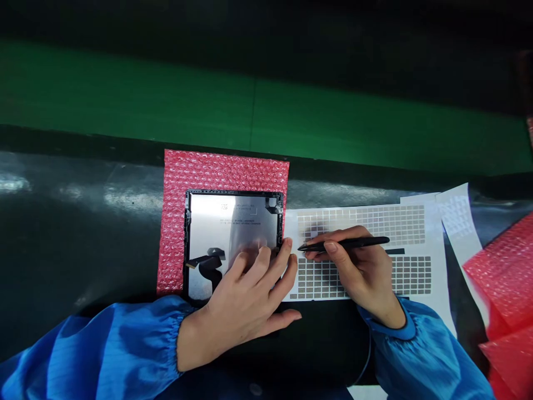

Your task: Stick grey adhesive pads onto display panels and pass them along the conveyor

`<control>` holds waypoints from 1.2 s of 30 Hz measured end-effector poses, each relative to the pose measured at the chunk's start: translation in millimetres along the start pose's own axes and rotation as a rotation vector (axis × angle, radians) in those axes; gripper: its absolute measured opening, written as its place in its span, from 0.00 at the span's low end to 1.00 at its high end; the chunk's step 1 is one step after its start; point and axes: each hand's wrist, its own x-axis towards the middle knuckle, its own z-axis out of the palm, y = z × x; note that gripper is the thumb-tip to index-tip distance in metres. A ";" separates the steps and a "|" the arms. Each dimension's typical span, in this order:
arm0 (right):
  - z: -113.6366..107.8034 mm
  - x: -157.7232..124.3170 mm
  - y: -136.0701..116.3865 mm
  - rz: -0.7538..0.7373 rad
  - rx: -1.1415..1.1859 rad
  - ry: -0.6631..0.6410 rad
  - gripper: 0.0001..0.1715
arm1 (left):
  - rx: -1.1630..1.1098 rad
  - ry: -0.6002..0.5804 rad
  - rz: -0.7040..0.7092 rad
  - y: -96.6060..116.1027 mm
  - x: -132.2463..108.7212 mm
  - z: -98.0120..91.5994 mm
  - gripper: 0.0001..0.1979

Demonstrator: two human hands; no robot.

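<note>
A tablet screen panel (233, 228) lies back side up on a pink bubble-wrap sheet (200, 172), with a black flex cable (210, 266) at its lower left. My left hand (245, 300) rests flat on the panel's lower right part, fingers spread and reaching its right edge. My right hand (360, 266) is closed on black tweezers (345, 243), held level with the tip pointing left toward the panel's right edge. Under that hand lies a white sheet of small grey stickers (375, 219) in rows.
A green conveyor belt (258, 111) runs across the back. More sticker sheets (456, 214) lie at the right, beside a pile of pink bubble wrap (506, 289). The dark glossy bench top (83, 222) stretches to the left. Blue sleeves cover both forearms.
</note>
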 end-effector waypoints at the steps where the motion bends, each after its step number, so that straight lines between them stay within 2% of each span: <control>1: 0.1 0.2 -0.1 0.000 -0.001 0.001 0.05 | 0.001 0.002 0.001 0.2 0.0 0.1 0.34; 12: 3.3 4.3 -4.1 0.008 0.036 0.031 0.03 | -0.001 0.002 0.002 0.1 -0.6 -0.9 0.34; 18: 5.2 9.3 -15.6 0.020 0.061 0.102 0.08 | -0.023 0.017 -0.001 0.5 0.7 1.2 0.37; 21: 11.2 11.1 -24.9 0.012 0.066 0.174 0.09 | -0.072 0.073 0.015 -0.3 -6.2 -7.6 0.37; 24: 27.3 15.2 -34.6 0.015 0.096 0.213 0.08 | -0.106 0.097 0.074 -1.7 -20.9 -24.4 0.30; 26: 44.9 20.1 -41.4 0.013 0.104 0.204 0.08 | -0.126 0.067 0.096 -2.9 -32.8 -34.8 0.27; 28: 66.5 26.7 -47.6 0.008 0.113 0.183 0.09 | -0.125 0.020 0.041 -5.3 -43.6 -40.8 0.27; 32: 109.7 41.6 -53.7 0.029 0.157 0.113 0.10 | -0.007 -0.103 -0.132 -17.6 -56.0 -38.9 0.34; 36: 136.3 51.6 -49.5 0.082 0.154 0.047 0.12 | 0.040 -0.148 -0.102 -35.3 -56.7 -30.1 0.46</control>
